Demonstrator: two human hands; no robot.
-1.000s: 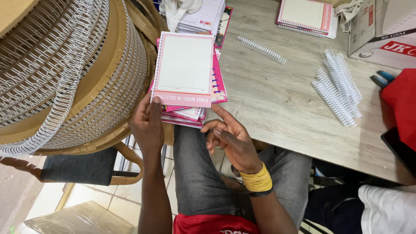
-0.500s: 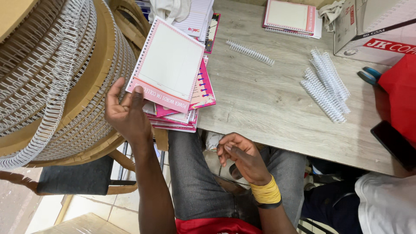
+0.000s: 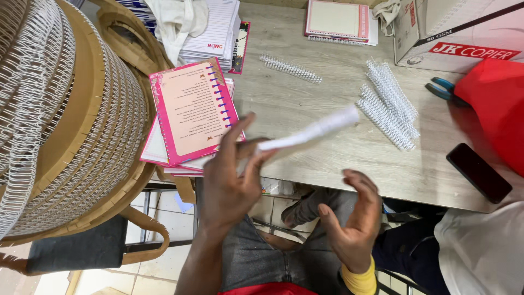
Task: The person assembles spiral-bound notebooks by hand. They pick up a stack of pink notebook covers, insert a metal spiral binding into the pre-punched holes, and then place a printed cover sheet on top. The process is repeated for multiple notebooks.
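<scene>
Your left hand (image 3: 232,180) is raised over the near edge of the tabletop (image 3: 322,147), its fingers pinched around a white pad (image 3: 308,134) seen edge-on and blurred, which slants up and to the right above the wood. Your right hand (image 3: 355,218) hangs lower, over your lap and just off the tabletop edge, palm turned toward the left one, fingers curled loosely and spread wide, holding nothing and touching nothing. A yellow band (image 3: 357,278) sits on that wrist. Just left of the pad, a pink booklet (image 3: 191,112) with a row of purple binding holes along its right side lies on top of a stack of similar booklets (image 3: 155,153) at the tabletop's corner. Further out, a loose white wire spiral (image 3: 290,68) lies alone, and a heap of spirals (image 3: 390,104) lies to the right of it. A black phone (image 3: 478,172) rests near the right edge, beside a red cloth (image 3: 491,109) and teal-handled scissors (image 3: 442,87). At the far side lie another pink-edged booklet (image 3: 335,19), a cardboard box (image 3: 453,33) and a pile of lined white pads (image 3: 215,27). A big wooden reel (image 3: 65,125) wound with white binding wire fills the left side.
</scene>
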